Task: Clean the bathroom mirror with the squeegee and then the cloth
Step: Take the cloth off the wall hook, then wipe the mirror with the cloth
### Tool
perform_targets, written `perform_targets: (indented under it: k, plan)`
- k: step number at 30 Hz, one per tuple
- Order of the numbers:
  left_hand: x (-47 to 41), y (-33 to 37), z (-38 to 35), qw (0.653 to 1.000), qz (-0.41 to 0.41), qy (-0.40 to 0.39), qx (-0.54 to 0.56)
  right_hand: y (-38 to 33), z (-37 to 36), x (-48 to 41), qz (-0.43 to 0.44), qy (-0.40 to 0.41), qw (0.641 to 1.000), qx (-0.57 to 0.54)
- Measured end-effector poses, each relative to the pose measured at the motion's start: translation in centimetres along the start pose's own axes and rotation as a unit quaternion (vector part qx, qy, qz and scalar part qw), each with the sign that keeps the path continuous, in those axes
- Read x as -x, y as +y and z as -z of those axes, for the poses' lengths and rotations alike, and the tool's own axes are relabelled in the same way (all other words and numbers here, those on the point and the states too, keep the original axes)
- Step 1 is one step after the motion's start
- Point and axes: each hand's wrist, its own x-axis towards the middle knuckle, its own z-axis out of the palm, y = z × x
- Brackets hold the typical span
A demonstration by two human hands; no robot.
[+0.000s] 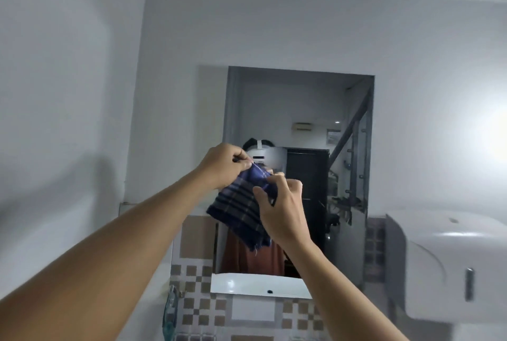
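Both hands pinch a soft, folded blue plaid cloth (240, 205) with frayed edges: left hand (225, 166) at its top corner, right hand (279, 209) on its side, before the rectangular mirror (301, 110).

white paper dispenser (450, 264) on wall, lower right; brown-and-white checkered tiles (197, 310) well left of dispenser, lower down; glass holder on chrome bracket (170, 310) just left of those tiles; bright light glare (493, 132) above dispenser
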Motion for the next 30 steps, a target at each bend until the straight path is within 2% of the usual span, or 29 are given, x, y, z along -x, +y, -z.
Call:
perform_targets:
  k: [5,11,13,15,18,20,22,24,27,30]
  plan:
    - [-2.7,4.9,-0.9,0.998,-0.049,0.011,0.038,-0.6,0.7,-0.3,-0.055,0.018,0.996,0.062]
    - [-4.6,6.7,-1.3,0.996,-0.065,0.013,0.065,0.2,-0.4,-3.4,-0.025,0.136,0.990,0.019]
    - [-5.0,6.2,-1.5,0.992,-0.057,0.049,0.102,0.9,-0.7,-5.2,-0.002,0.168,0.985,0.043]
    - [-5.2,4.7,-2.0,0.986,-0.043,0.122,0.102,1.8,-1.0,-7.6,0.013,0.180,0.981,0.074]
    - [-5.3,0.6,-3.4,0.979,-0.037,0.200,0.017,2.1,-0.8,-11.5,0.026,0.196,0.971,0.132]
    - [-5.0,-2.4,-4.6,0.976,-0.038,0.203,-0.067,1.1,-0.2,-13.4,0.042,0.197,0.971,0.132]
    - [-4.4,-4.8,-6.0,0.965,-0.077,0.184,-0.168,-0.3,0.1,-15.1,0.055,0.186,0.973,0.122]
    - [-4.1,-6.4,-7.2,0.949,-0.111,0.165,-0.246,-1.3,-0.3,-16.8,0.071,0.169,0.970,0.159]
    - [-4.0,-7.8,-8.4,0.946,-0.113,0.137,-0.270,-1.7,-1.9,-19.3,0.109,0.121,0.957,0.240]
    - [-3.8,-8.6,-9.1,0.944,-0.122,0.133,-0.275,-1.9,-3.4,-20.6,0.123,0.118,0.936,0.308]
